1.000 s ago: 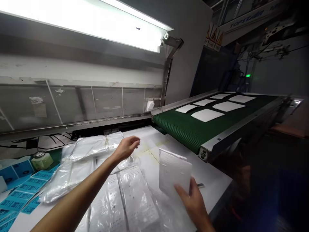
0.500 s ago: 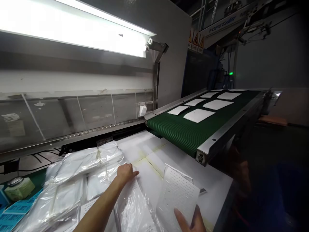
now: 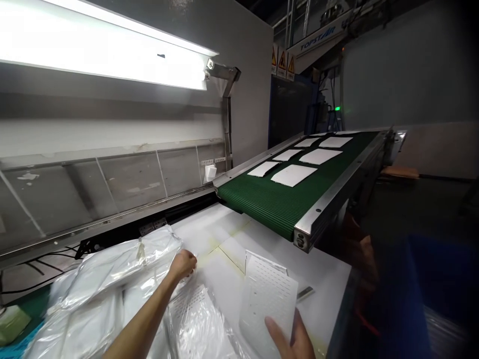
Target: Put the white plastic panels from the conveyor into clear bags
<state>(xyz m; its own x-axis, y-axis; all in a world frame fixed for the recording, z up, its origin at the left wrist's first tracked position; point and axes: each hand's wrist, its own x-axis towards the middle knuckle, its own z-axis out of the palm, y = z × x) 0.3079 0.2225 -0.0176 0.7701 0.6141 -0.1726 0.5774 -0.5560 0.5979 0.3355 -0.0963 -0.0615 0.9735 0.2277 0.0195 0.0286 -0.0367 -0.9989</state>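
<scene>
My left hand is closed, its fingertips pinched at the top end of a clear plastic bag that lies crinkled on the white worktop. Rows of short dark marks show near the bag's upper part. At the lower right, my right hand grips white perforated plastic panels, thumb on top and fingers at the right edge. At least two panels overlap there, tilted above the worktop. Left of my left arm lie bundles of clear plastic bags, stacked and tied.
A green conveyor belt with metal side rails ends above the worktop, carrying several white panels. A small metal strip lies right of my right hand. A blue bin stands at right. A lamp glows above.
My left hand has moved slightly left, and the bag's top end has shifted with it. My right hand still holds the panels. The view has turned a little to the right.
</scene>
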